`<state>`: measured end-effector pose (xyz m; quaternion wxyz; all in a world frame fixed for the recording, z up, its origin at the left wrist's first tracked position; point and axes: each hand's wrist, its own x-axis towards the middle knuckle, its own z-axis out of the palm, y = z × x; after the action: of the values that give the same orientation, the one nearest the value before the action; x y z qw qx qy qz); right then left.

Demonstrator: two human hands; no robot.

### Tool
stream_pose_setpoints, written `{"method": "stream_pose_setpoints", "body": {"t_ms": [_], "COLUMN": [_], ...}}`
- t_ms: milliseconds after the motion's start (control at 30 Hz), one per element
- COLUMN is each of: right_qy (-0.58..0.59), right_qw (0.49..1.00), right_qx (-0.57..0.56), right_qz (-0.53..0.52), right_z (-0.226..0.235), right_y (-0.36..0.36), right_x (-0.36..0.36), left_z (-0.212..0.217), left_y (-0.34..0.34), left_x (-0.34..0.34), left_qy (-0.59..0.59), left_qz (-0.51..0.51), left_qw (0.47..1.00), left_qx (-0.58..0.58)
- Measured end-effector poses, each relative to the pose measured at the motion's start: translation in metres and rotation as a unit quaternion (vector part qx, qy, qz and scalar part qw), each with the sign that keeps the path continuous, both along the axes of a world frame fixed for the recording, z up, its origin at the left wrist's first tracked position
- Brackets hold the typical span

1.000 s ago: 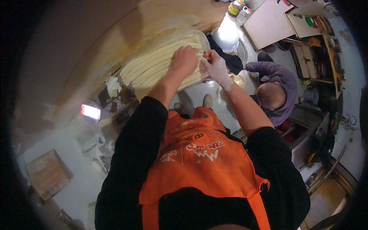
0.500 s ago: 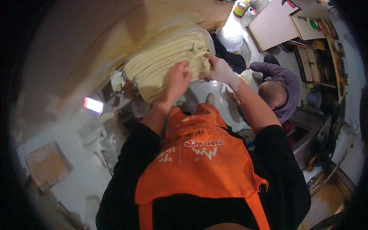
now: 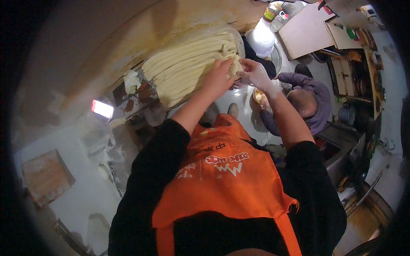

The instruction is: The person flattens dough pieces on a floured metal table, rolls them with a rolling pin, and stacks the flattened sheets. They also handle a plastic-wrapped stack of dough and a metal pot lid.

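Note:
Long, pale dough strips (image 3: pixel 183 68) lie side by side in a tray ahead of me, slanting up to the right. At their right end the dough is bunched into uneven folds. My left hand (image 3: pixel 218 81) is on this bunched part, its fingers curled round some of the dough. Close beside it on the right, my right hand (image 3: pixel 255 77), dusted white with flour, has its fingers bent in on the dough's end. Parts of the fingertips on both hands are hidden by the hands and the dough.
A person in a dark purple top (image 3: pixel 318 102) crouches to my right, near my right forearm, one hand at a pale round item. A white bucket (image 3: pixel 260 40) and bottles (image 3: pixel 279 19) stand beyond the tray. A lit screen (image 3: pixel 102 109) is on the left.
My left hand has moved right along the strips, from their middle to the bunched end beside my right hand. My right hand has stayed at that end.

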<state>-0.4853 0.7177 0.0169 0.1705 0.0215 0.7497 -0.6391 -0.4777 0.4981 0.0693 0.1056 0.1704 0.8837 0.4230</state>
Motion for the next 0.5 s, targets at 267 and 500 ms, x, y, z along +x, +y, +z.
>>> {"method": "stream_pose_setpoints", "body": {"t_ms": [267, 500], "right_qy": [-0.025, 0.144], "right_qw": [0.999, 0.966], "right_qx": [-0.026, 0.194], "right_qz": [-0.025, -0.093], "right_z": [0.001, -0.005], "right_y": [-0.001, -0.007], "right_x": [0.013, 0.017], "left_z": [-0.025, -0.034], "left_y": [0.016, -0.009], "left_x": [-0.035, -0.042], "left_qy": [0.068, -0.055], "left_qz": [-0.062, 0.083], "left_qw": [0.993, 0.992], "left_qx": [-0.072, -0.072]}}
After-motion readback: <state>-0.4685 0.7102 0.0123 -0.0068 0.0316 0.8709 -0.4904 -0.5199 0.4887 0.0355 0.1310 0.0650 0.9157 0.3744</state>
